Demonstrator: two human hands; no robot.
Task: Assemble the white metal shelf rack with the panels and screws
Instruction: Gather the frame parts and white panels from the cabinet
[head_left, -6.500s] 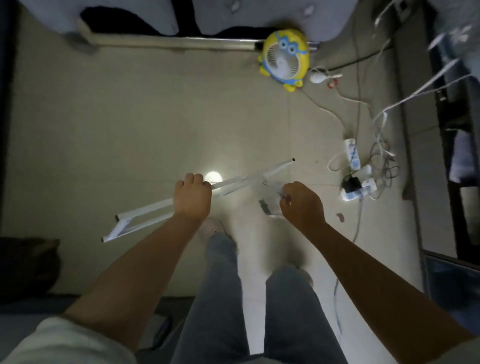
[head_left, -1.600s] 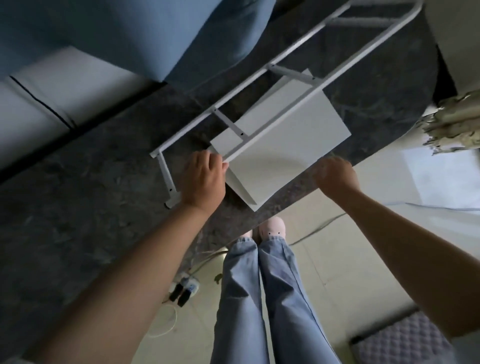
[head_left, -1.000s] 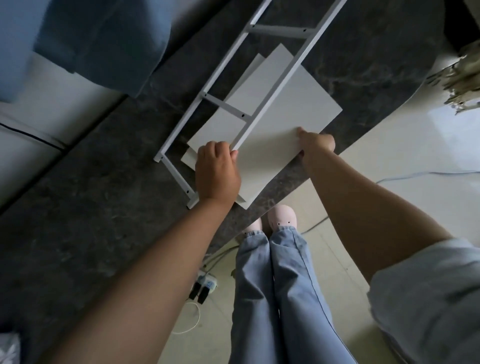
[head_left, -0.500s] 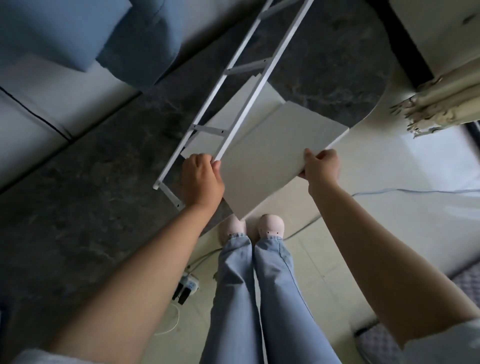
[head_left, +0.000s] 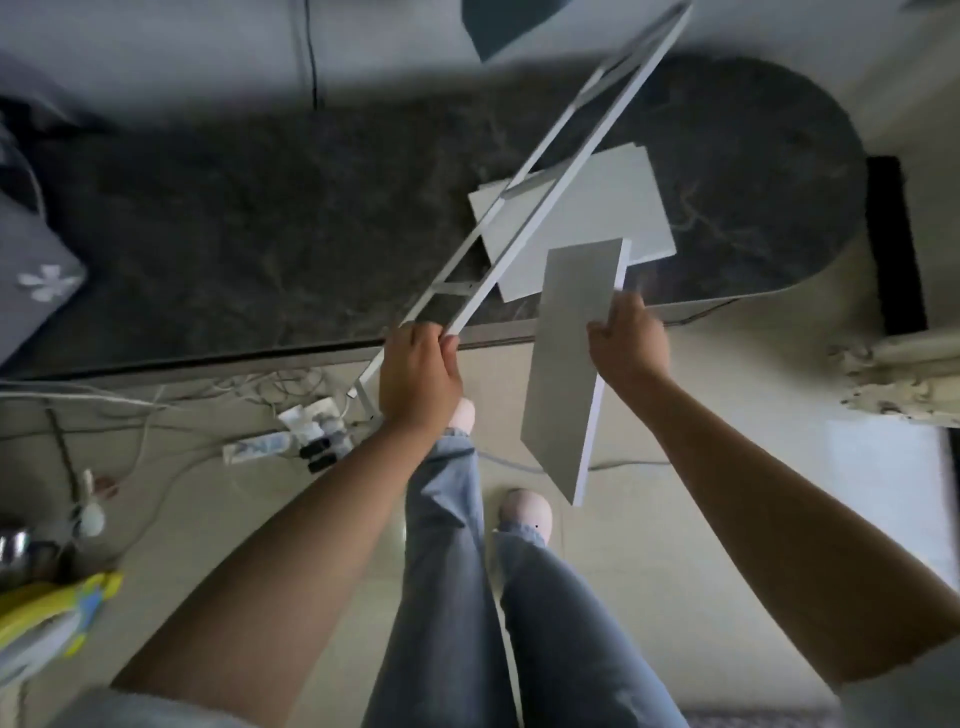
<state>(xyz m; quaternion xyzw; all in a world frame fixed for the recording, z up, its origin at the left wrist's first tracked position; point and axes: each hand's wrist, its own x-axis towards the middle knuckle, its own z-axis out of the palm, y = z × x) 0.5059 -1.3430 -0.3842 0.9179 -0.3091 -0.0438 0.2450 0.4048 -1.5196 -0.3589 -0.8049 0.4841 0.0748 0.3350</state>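
Note:
My left hand (head_left: 420, 375) grips the lower end of the white metal ladder-shaped side frame (head_left: 540, 208), which slants up and to the right over the dark marble table (head_left: 260, 223). My right hand (head_left: 628, 340) holds one white shelf panel (head_left: 569, 358) by its right edge; the panel is lifted off the table and tilted, hanging over the floor. More white panels (head_left: 608, 208) lie stacked flat on the table under the frame. No screws are visible.
A power strip with plugs (head_left: 296, 436) and tangled cables lies on the tiled floor to the left of my legs. A yellow fan (head_left: 47, 618) sits at the lower left. A grey cushion (head_left: 31, 270) is at the left edge, rolled material (head_left: 904, 379) at the right.
I have pulled one panel off the stack with my right hand and tilted it over the floor. The frame has swung steeper, its lower end past the table edge. My view has shifted.

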